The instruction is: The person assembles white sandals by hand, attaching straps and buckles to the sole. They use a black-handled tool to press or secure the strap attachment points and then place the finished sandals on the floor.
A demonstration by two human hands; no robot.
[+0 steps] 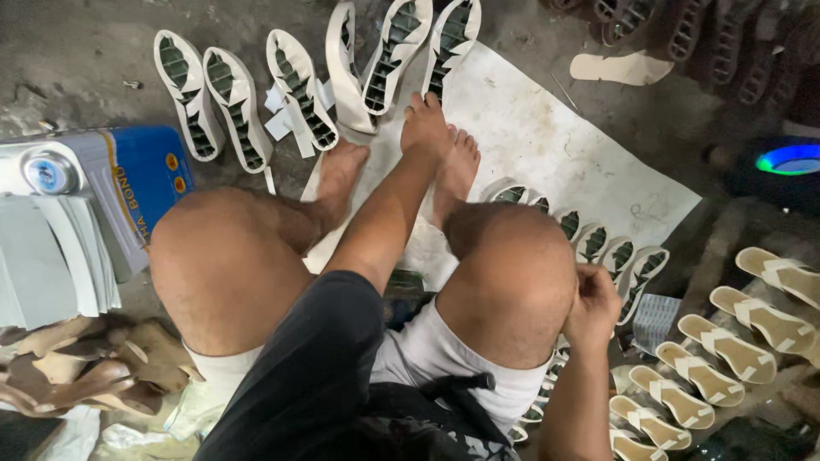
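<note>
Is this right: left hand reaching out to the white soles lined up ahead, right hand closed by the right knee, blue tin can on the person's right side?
Not quite. The head view shows the blue tin can on the person's left side, beside the left knee. The rest holds: left hand reaches to the white soles ahead, right hand is closed by the right knee.

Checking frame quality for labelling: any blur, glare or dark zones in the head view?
Head view: soft, even light; white floor sheet bright but not blown out; top right corner with the dark soles murky; glowing blue-green ring flares slightly; left hand sharp, right hand a little soft; wide-angle stretch at the edges.
</note>
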